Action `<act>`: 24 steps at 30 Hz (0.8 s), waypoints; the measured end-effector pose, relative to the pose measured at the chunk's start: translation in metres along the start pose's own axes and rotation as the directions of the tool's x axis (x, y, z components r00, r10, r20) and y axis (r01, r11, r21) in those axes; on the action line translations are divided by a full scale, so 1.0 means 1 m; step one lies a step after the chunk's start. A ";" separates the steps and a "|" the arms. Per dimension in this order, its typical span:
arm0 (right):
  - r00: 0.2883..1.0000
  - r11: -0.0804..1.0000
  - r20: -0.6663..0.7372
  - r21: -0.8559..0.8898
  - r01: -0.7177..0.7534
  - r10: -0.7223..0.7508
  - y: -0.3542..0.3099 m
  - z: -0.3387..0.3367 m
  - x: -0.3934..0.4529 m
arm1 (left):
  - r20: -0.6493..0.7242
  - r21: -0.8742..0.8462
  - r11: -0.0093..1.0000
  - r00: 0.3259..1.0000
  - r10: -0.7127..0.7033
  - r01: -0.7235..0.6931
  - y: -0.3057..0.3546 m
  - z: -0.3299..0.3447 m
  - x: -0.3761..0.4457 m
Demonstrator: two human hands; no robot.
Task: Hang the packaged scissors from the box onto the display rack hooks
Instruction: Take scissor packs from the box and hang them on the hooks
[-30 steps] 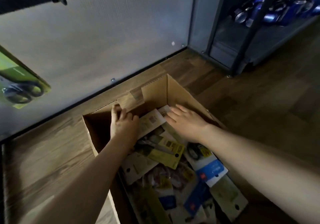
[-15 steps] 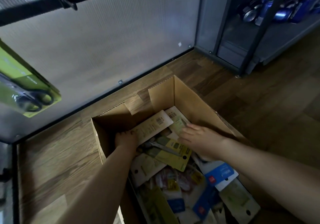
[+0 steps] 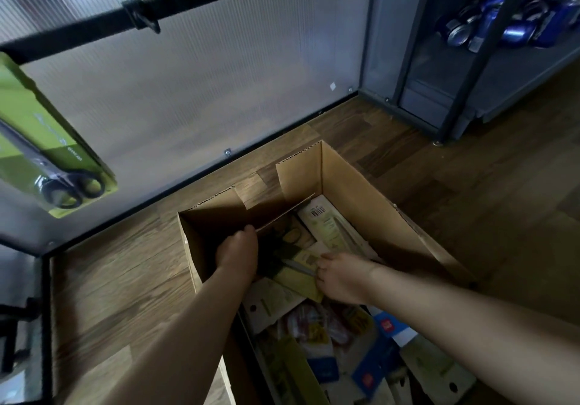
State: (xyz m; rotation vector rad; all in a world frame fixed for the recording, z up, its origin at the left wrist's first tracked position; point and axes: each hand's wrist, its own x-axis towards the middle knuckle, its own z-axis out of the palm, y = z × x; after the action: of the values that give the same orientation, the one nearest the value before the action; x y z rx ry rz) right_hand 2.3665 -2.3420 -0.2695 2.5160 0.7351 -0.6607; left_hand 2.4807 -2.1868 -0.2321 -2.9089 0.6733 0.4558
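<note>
An open cardboard box on the wood floor holds several packaged scissors. My left hand is inside its far left corner and grips a pale card package, tipped up on edge. My right hand is in the middle of the box, fingers curled on the edge of a yellow scissors package. Another pale package lies against the far right wall. Above, a black rack bar carries a bare hook. One green scissors package hangs at the left.
A ribbed translucent panel backs the rack down to the floor. A dark shelf unit with blue cans stands at the upper right. Black frame parts sit at the lower left. Wood floor surrounds the box.
My left hand has tipped the pale card package up on edge. My right hand slid back from the far packages onto the yellow one. The view shifted slightly.
</note>
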 end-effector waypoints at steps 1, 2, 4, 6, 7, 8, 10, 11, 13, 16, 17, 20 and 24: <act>1.000 1.000 0.016 -0.016 -0.002 0.002 -0.002 -0.001 0.001 | -0.013 -0.018 1.000 1.000 -0.014 0.013 0.002 -0.003 -0.002; 1.000 1.000 0.024 -0.017 -0.012 0.012 -0.003 -0.001 0.002 | -0.027 -0.029 0.999 0.999 -0.023 0.022 0.003 -0.005 -0.003; 0.999 0.999 0.015 -0.002 -0.039 0.039 -0.005 -0.002 0.000 | -0.049 -0.036 0.999 0.998 -0.037 0.035 0.005 -0.011 -0.006; 0.998 0.998 0.012 0.041 -0.056 0.055 -0.005 -0.003 -0.003 | -0.083 -0.006 0.999 0.996 -0.042 0.042 0.005 -0.019 -0.008; 0.998 0.996 0.010 0.061 -0.061 0.060 -0.005 -0.003 -0.004 | -0.108 0.020 0.999 0.993 -0.038 0.040 0.005 -0.024 -0.009; 0.998 0.995 0.002 0.078 -0.065 0.065 -0.004 -0.003 -0.003 | -0.141 0.046 0.998 0.990 -0.030 0.037 0.005 -0.030 -0.009; 0.998 0.994 -0.014 0.089 -0.062 0.064 -0.001 -0.006 0.001 | -0.213 0.075 0.997 0.977 -0.007 0.023 0.005 -0.041 -0.011; 0.998 0.995 -0.009 0.086 -0.056 0.057 0.000 -0.009 0.005 | -0.246 0.077 0.997 0.969 0.008 0.012 0.005 -0.046 -0.012; 0.999 0.997 0.009 0.065 -0.048 0.047 0.002 -0.012 0.015 | -0.312 0.036 0.999 0.950 0.033 -0.023 0.004 -0.053 -0.014; 0.996 0.998 0.069 0.036 -0.058 0.056 -0.001 -0.012 0.031 | -0.364 -0.129 0.988 0.931 0.028 -0.080 0.003 -0.060 -0.017; 0.993 0.995 0.092 0.058 -0.075 0.069 -0.003 -0.011 0.035 | -0.369 -0.179 0.980 0.929 0.011 -0.083 0.003 -0.062 -0.018; 0.992 0.974 0.078 0.198 -0.113 0.099 -0.009 -0.009 0.035 | -0.406 -0.246 0.967 0.913 -0.040 -0.067 -0.003 -0.064 -0.020; 0.990 0.961 -0.007 0.243 -0.136 0.142 -0.011 -0.005 0.028 | -0.406 -0.328 0.944 0.908 -0.101 -0.042 -0.012 -0.058 -0.023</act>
State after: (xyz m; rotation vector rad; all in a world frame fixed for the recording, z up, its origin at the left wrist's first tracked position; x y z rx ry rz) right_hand 2.3822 -2.3204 -0.2837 2.7714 0.5057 -0.7082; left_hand 2.4819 -2.1773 -0.1694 -3.3741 0.6505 -0.0843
